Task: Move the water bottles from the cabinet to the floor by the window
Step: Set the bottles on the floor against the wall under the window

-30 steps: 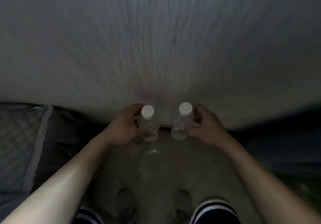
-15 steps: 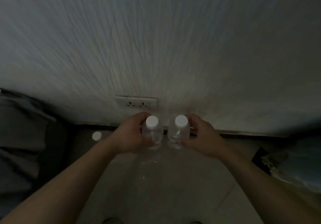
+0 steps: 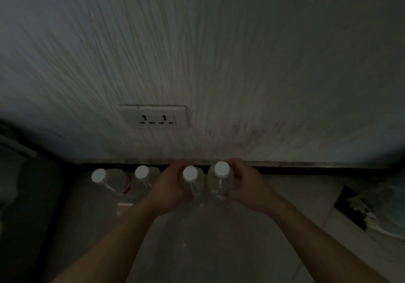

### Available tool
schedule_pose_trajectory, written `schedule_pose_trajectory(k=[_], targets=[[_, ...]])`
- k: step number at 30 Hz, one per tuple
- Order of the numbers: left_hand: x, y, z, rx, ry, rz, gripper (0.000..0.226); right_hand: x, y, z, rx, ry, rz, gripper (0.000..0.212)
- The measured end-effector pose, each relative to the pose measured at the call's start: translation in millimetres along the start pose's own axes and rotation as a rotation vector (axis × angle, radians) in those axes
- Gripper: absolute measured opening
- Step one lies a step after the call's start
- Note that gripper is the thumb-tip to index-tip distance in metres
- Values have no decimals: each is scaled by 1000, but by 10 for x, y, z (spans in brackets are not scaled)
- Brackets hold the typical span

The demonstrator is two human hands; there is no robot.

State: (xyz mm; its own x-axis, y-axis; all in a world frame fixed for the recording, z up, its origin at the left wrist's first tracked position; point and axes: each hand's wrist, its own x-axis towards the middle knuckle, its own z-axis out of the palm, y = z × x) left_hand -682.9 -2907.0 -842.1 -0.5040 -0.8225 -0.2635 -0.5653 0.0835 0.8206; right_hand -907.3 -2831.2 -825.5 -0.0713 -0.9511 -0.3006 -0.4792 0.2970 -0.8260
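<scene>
The scene is dim. Both hands reach forward toward the foot of the wall, each wrapped around a clear water bottle with a white cap. The left hand (image 3: 173,189) grasps the left-held bottle (image 3: 192,184) around its shoulder, fingers curled on its left side, with the cap showing above the knuckles. The right hand (image 3: 245,186) grasps the right-held bottle (image 3: 219,181) the same way from its right side. The two held bottles stand upright and just beside each other, nearly touching, close to the dark baseboard (image 3: 306,169) where the wall meets the floor (image 3: 219,249). Whether their bases already rest on the floor cannot be told from this angle.

To the left of the hands, two more bottles stand upright on the floor along the same baseboard: a far-left bottle (image 3: 109,181) with a thin red band low on its body, and a second bottle (image 3: 143,178) between it and the left hand. All four caps form a rough row running left to right.

On the textured white wall (image 3: 241,63), above the standing bottles, sits a white double socket (image 3: 153,116). A dark shape fills the left edge, too dim to identify. At the far right on the floor lies a crumpled pale item (image 3: 383,212) on something dark.
</scene>
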Motion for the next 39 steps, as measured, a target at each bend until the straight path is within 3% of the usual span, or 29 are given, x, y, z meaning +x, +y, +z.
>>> schedule_pose_trajectory(k=[3, 10, 24, 39], targets=[[-17, -109, 52, -20, 12, 3, 43, -8, 102, 74, 11, 15, 17, 67], [-13, -278, 102, -49, 22, 27, 44, 16, 323, 221, 70, 76, 12, 66], [24, -254, 133, -66, 32, 52, 44, -6, 494, 338, 183, 146, -18, 51], [5, -284, 176, -114, 35, 14, 62, -38, 544, 288, 160, 118, -8, 69]])
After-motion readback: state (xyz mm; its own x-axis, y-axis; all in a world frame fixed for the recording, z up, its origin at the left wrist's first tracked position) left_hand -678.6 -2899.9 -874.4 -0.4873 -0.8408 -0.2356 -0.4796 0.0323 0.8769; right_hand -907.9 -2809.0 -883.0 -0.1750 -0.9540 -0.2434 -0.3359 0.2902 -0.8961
